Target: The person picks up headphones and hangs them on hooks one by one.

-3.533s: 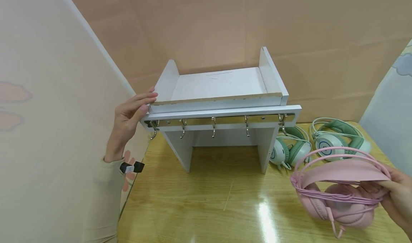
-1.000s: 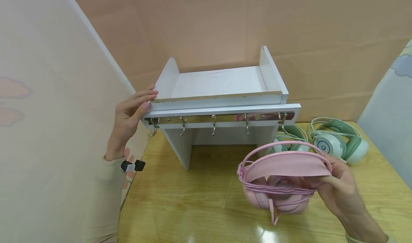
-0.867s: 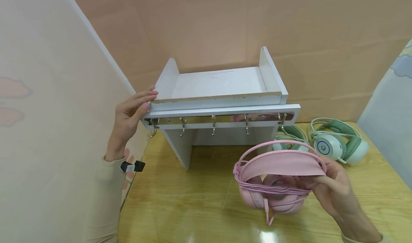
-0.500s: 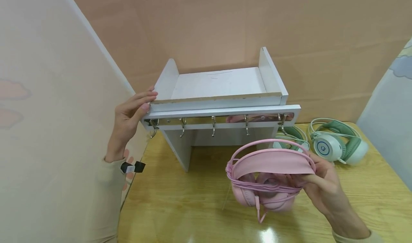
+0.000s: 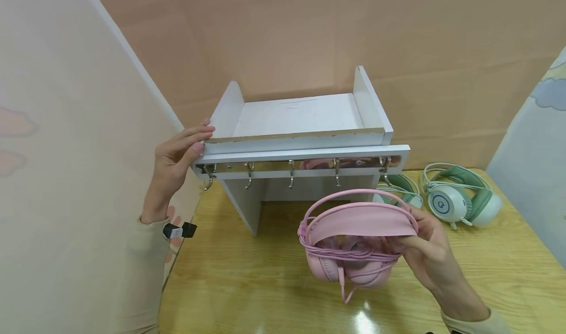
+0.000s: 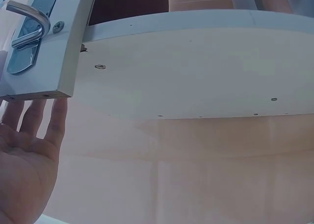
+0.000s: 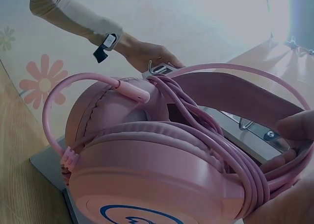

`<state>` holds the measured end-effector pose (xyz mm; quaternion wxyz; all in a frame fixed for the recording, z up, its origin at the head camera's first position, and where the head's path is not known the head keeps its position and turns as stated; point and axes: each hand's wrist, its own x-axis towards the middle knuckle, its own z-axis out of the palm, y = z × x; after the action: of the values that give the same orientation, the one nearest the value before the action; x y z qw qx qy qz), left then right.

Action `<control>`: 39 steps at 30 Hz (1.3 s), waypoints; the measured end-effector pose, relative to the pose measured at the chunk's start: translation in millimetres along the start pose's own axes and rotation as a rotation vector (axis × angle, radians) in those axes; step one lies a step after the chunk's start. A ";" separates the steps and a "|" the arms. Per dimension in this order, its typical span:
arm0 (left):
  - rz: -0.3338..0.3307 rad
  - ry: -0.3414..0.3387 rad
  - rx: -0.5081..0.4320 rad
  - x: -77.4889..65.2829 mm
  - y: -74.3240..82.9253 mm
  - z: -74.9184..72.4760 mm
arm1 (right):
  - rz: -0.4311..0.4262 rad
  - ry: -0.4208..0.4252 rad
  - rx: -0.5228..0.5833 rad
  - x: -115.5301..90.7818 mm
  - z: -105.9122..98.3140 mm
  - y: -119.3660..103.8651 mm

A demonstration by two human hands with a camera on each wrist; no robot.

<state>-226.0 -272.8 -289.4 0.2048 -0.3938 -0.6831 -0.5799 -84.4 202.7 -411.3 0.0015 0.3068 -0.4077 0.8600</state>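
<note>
My right hand (image 5: pixel 431 255) pinches the right side of a pink over-ear headset (image 5: pixel 360 220), thumb on the headband, above the table in front of a white shelf rack (image 5: pixel 298 150). Its cable is wound round the earcups, and the right wrist view shows a blue logo on one earcup of the headset (image 7: pixel 147 158). Several metal hooks (image 5: pixel 291 174) line the rack's front rail; nothing hangs on them. At the rack's left front corner my left hand (image 5: pixel 172 159) rests, thumb beside the rail. In the left wrist view, straight fingers of that hand (image 6: pixel 29 160) touch the rail's end.
Two green-and-white headsets lie on the wooden table (image 5: pixel 212 275) right of the rack: one headset (image 5: pixel 462 196) near the right wall, another headset (image 5: pixel 400 189) partly hidden by the pink one. A pale wall (image 5: pixel 88 177) stands close on the left; brown covering hangs behind.
My right hand has carried the pink headset leftward from the table's right side to in front of the rack. My left hand has stayed at the rack's corner.
</note>
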 end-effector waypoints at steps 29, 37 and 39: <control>0.013 0.000 -0.007 0.9 -2.6 -0.5 | 0.050 0.056 -0.138 24.4 38.4 17.2; 0.010 -0.009 0.008 1.0 -2.0 0.2 | 0.042 0.060 -0.106 29.6 45.9 23.9; 0.006 -0.007 0.015 0.6 -1.9 0.0 | 0.032 0.049 -0.078 30.3 44.2 28.3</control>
<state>-227.8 -272.6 -290.1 0.2071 -0.3965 -0.6868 -0.5729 -92.9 145.3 -393.9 0.0097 0.2788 -0.4458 0.8506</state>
